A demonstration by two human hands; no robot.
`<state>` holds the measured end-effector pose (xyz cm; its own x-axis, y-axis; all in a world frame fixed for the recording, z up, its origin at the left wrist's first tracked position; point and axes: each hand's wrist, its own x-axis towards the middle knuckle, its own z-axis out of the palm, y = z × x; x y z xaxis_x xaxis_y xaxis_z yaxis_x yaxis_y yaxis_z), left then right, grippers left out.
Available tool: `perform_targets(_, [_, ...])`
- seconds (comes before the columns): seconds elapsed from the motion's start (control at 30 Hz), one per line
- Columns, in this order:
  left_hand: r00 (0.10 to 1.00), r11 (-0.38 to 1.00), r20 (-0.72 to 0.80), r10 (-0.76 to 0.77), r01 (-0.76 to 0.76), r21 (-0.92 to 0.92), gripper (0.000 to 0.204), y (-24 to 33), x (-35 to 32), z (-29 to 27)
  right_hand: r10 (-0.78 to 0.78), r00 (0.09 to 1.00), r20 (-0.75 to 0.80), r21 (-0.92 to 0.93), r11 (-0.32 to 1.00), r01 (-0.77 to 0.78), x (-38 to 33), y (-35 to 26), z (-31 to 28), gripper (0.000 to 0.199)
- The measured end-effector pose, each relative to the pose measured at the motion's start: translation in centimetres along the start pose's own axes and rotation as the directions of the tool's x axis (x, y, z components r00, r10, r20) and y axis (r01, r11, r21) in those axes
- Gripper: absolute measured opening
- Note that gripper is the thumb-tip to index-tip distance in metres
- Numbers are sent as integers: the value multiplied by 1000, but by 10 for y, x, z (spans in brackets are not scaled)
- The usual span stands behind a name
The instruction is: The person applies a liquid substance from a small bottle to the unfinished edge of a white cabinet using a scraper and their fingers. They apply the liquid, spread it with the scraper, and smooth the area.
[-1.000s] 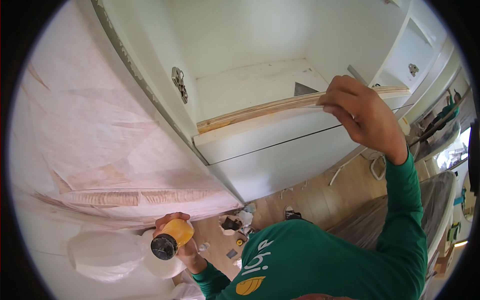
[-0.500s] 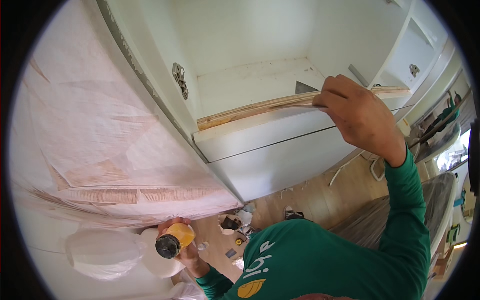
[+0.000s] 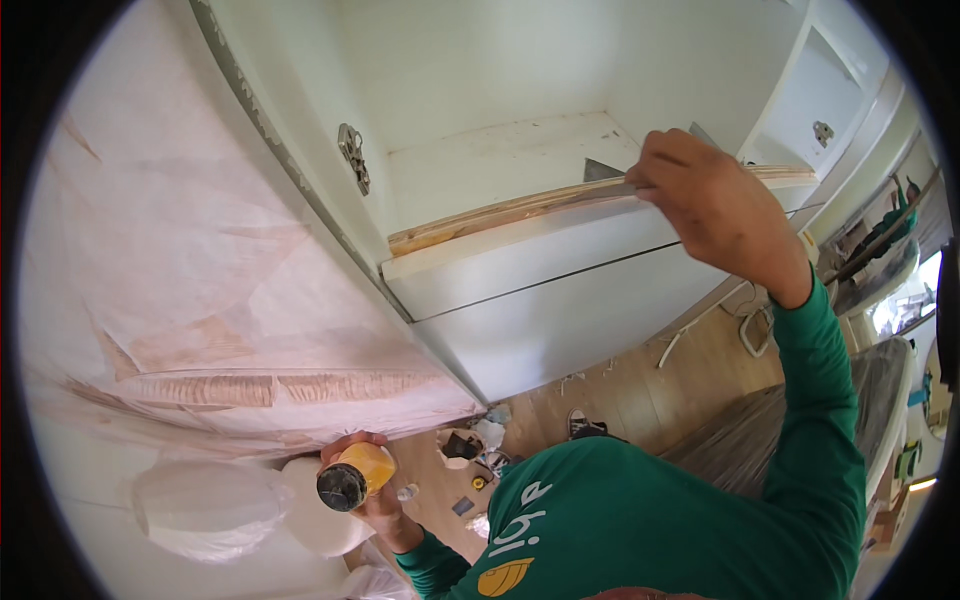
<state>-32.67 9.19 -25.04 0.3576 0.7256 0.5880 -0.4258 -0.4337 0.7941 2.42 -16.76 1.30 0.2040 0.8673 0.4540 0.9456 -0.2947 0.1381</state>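
My left hand [image 3: 372, 508], low at the left, is closed round a yellow bottle [image 3: 368, 466] whose dark, scuffed cap points toward me. My right hand [image 3: 705, 205] is up at the front edge of a white cabinet, fingers pinched on a thin strip [image 3: 603, 196]. The strip lies along the cabinet's raw wooden edge [image 3: 480, 224]; its far end is hard to make out, and my fingers hide the near end. Just behind that edge, on the cabinet floor [image 3: 480, 170], a grey triangular piece [image 3: 601, 171] shows beside my fingertips.
A metal hinge [image 3: 354, 158] sticks out from the cabinet's left wall. Pinkish sheeting [image 3: 180, 250] covers the surface at left. Wrapped round white objects [image 3: 210, 505] sit below it. Debris [image 3: 462, 447] and a white cable [image 3: 680, 335] lie on the wooden floor.
The strip at my right hand has come down closer against the wooden edge, and the hand has shifted slightly. My left hand still holds the bottle, almost unmoved.
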Motion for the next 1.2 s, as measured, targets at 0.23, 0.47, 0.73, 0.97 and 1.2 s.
perform_targets(0.23, [998, 1000, -55, -23, 24, 9, 68, 4, -7, -6, -21, 1000, -15, 135, 991, 23, -7, -12, -6, 11])
perform_targets(0.47, [1000, 1000, -25, 14, -13, 17, 69, 0, -5, -6, -64, 998, 8, -41, 997, 65, 1, -19, 12, 16])
perform_targets(0.73, [1000, 1000, -14, -11, 11, 13, 70, 1, -6, -7, 14, 987, -157, 34, 999, -9, -22, -8, 5, 16])
perform_targets(0.97, [998, 999, -45, -39, 39, -7, 76, 5, -2, 9, 39, 999, -15, 79, 996, -38, -27, 2, -3, 12])
perform_targets(1.2, [998, 998, -24, -56, 55, -17, 76, -2, -1, 18, 12, 998, 66, 9, 1000, -13, -3, 22, -4, 12])
